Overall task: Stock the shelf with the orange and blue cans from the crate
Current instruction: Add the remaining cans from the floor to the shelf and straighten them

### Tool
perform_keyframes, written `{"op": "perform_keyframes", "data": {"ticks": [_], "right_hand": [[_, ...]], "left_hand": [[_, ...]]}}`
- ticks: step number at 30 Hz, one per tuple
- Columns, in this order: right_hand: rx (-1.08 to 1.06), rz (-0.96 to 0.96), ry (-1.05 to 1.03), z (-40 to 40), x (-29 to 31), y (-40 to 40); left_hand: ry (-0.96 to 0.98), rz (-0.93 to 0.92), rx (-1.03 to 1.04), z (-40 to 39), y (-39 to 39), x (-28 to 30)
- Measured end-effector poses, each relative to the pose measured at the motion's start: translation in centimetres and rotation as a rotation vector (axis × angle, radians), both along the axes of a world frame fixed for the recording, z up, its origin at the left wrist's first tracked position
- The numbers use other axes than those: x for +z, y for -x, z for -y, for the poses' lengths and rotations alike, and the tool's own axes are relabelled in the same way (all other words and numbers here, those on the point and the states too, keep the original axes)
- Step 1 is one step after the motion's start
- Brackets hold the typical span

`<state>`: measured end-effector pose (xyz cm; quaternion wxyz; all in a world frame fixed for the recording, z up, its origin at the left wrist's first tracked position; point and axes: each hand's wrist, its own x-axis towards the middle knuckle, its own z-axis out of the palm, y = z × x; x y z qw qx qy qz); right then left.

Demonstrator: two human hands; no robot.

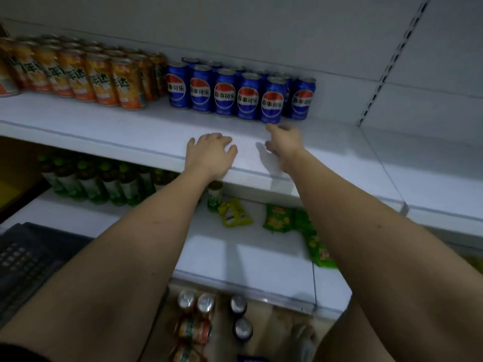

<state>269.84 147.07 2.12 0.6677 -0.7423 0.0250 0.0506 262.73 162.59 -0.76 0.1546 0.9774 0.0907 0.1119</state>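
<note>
While stocking proceeds:
Blue cans: blue cylindrical metal cans [247, 99] upright on white shelf [104, 131].
Left hand [211, 152]: flat, holds nothing.
Right hand [283, 142]: relaxed, empty, beneath front can.
Handling: likely rigid, smooth; grip mid-body.

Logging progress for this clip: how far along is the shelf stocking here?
Well along, not finished. Done: orange cans and blue cans stand in rows on the shelf. In hand: nothing; the left hand rests flat on the shelf and the right hand reaches toward the front blue can. Left: several cans remain below, near the floor.
</note>
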Motion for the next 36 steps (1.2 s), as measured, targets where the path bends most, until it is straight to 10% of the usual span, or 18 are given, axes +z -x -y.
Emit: {"op": "perform_keyframes", "data": {"ticks": [9,29,36], "right_hand": [[0.191,0.065,-0.100,0.6,-2.4,15.0],[0.501,-0.635,0.748,9.0,-37.1,28.3],[0.404,-0.542,0.821,6.7,-41.4,25.1]], "left_hand": [[0.430,0.421,-0.014,4.4,12.8,-4.0],[1.120,-0.542,0.489,12.6,26.3,-35.8],[1.150,-0.636,0.549,12.0,22.9,-40.3]]}}
